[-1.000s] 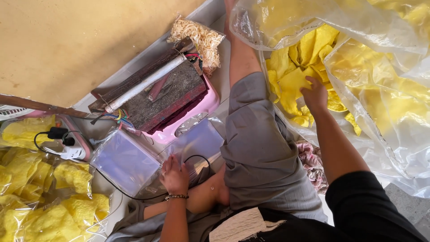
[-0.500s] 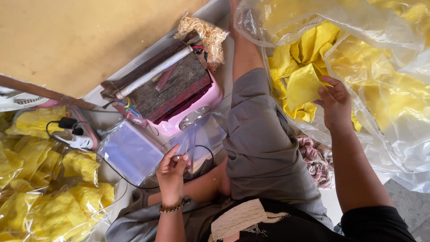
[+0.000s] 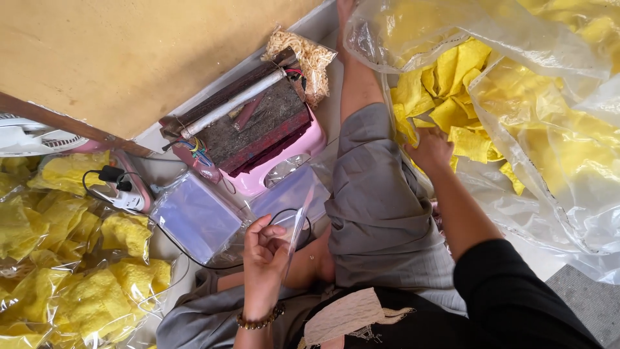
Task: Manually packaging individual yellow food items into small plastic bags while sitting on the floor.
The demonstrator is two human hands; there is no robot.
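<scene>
Near the lower middle, left hand [image 3: 266,255] raised, fingers pinched on a thin clear bag [image 3: 298,223] held edge-on and upright, just above the stack of clear bags [image 3: 197,216] lying flat beside the pink stool [image 3: 284,161]. Further right, right hand [image 3: 429,148] plunged among yellow crisp sheets [image 3: 452,97] inside a big transparent sack [image 3: 549,129]; fingers curled into the pile, but not possible to tell if closed on any sheet (tips hidden). Grey trouser leg [image 3: 378,207] stretched between both hands.

At far left, sealed clear packets of yellow crisps [image 3: 77,284] piled together, lumpy and shiny. Behind the stool, a small clear packet of pale noodle-like snacks [image 3: 310,58], resting against the dark wooden block [image 3: 252,123] with a white tube [image 3: 232,103] on top. White power strip [image 3: 123,194] with black plug near the packets.

Compared with half a second ago: right hand then lifted, gripping one yellow sheet by its edge; now lowered into the heap. Left hand then low on the stack, now higher with one bag lifted clear.
</scene>
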